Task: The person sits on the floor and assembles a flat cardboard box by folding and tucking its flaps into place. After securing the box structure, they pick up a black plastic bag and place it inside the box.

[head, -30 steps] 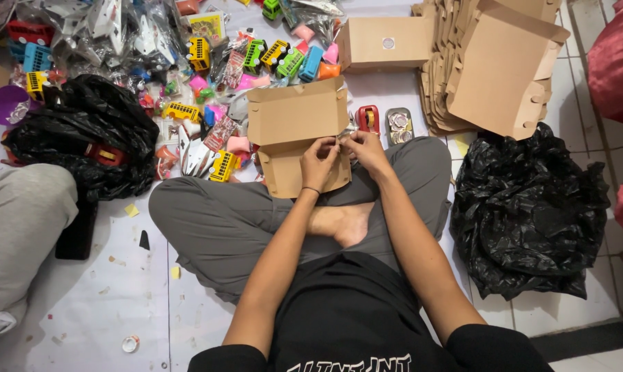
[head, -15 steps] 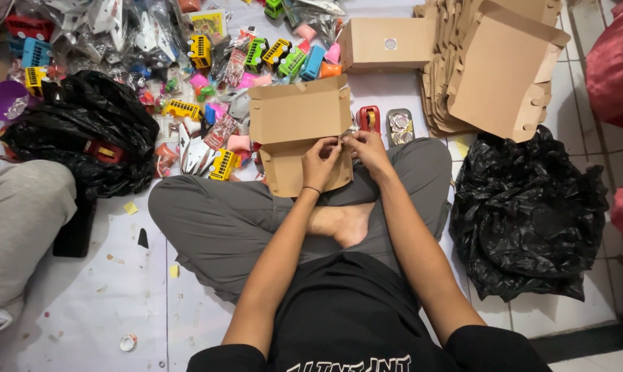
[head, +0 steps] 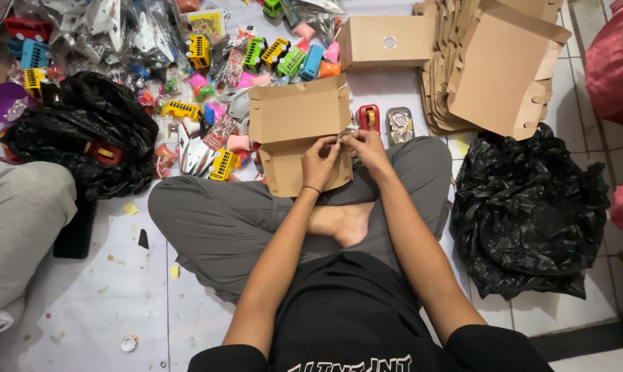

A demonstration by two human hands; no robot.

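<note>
Head cam looked down at the cardboard box (head: 299, 120), lying open just above frame centre. Left hand (head: 319, 163) rested on its lower flap, right hand (head: 366, 148) beside it, both sets of fingers pinched closed on something tiny at the box's right edge.

Blk tee, grey pants, barefoot, wristband (head: 312, 188)
</note>
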